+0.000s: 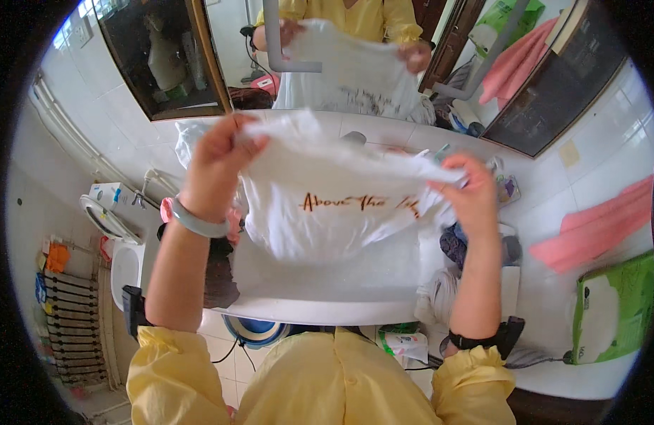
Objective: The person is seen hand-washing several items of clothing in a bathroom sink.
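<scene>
A white T-shirt (327, 212) with dark lettering across its front is stretched between my two hands, above the white sink basin (291, 287). My left hand (224, 152) pinches one upper edge of the shirt, its thumb pressed on the cloth. At the opposite upper edge, my right hand (468, 188) is closed on the fabric near a sleeve. The shirt hangs down in folds and is partly blurred. In the mirror (341, 78) behind the sink, the shirt's back and both hands show in reflection.
Dark and grey clothes (440, 290) lie on the basin's right side, more dark cloth (220, 276) on its left. A pink towel (603, 223) and a green package (617, 312) are at the right. A toilet (125, 265) stands left; a blue basin (254, 331) is below.
</scene>
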The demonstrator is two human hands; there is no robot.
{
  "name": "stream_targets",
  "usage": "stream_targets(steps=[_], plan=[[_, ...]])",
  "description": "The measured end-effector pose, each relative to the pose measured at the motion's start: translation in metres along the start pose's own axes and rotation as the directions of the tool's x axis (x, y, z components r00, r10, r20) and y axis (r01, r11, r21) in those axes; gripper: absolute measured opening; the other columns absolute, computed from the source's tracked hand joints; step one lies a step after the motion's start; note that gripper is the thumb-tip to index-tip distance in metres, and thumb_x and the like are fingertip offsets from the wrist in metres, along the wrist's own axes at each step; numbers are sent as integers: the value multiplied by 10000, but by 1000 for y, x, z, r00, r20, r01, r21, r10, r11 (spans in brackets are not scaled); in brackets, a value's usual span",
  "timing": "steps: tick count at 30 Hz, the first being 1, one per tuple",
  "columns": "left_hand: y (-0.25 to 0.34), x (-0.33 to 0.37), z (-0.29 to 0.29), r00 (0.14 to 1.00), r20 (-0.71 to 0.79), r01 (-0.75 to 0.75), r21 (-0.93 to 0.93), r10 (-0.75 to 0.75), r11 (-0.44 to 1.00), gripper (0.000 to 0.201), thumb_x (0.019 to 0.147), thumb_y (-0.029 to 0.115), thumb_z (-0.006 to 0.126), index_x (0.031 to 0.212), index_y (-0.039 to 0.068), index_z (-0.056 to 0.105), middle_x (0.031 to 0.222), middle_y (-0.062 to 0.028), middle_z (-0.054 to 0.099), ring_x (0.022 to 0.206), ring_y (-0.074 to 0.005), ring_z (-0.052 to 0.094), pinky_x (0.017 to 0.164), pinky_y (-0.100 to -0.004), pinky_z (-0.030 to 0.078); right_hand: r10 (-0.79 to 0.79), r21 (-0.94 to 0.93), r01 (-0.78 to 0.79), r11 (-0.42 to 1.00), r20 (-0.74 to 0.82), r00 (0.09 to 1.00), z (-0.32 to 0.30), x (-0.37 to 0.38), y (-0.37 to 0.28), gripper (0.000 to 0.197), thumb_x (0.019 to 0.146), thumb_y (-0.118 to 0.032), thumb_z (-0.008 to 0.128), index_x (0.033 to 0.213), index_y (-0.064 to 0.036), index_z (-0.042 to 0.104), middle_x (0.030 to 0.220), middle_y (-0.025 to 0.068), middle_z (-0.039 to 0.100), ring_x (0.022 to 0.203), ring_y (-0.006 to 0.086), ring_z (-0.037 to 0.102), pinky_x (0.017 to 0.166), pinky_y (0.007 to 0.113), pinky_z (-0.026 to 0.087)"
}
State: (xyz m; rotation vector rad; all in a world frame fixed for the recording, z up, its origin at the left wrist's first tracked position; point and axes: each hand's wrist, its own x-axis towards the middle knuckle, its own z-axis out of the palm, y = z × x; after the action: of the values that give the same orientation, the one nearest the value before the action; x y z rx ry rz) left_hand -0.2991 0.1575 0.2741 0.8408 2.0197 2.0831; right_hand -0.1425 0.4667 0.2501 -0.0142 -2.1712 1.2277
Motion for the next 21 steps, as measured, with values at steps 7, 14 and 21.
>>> stream_targets(steps=[7, 14, 21], plan=[[103, 45, -19, 909, 14, -403, -218, 416, 889, 211, 928, 148, 522, 1104, 34, 542, 1040, -60, 613, 966, -139, 583, 854, -294, 457, -455, -40, 471, 881, -343, 822, -30, 74, -115, 302, 657, 54, 750, 917, -52, 641, 870, 2, 629, 826, 102, 571, 763, 237, 471], [77, 21, -5, 906, 2, -418, -150, 423, 896, 227, 876, 75, 561, 1098, 41, 530, 1105, -44, 583, 1039, -166, 564, 917, -326, 446, -628, -682, 299, 668, -300, 718, -16, 52, -109, 374, 595, 44, 769, 931, -107, 703, 917, 29, 588, 873, 151, 565, 747, 255, 471], [-106, -32, 0, 988, -105, 155, 515, -117, 843, 256, 636, -39, 631, 863, 71, 588, 728, -25, 550, 703, -103, 524, 613, -238, 428, -16, -252, 29, 967, 50, 999, 61, -31, 40, 272, 626, 50, 721, 839, -43, 581, 810, 100, 504, 773, 277, 541, 677, 343, 447]])
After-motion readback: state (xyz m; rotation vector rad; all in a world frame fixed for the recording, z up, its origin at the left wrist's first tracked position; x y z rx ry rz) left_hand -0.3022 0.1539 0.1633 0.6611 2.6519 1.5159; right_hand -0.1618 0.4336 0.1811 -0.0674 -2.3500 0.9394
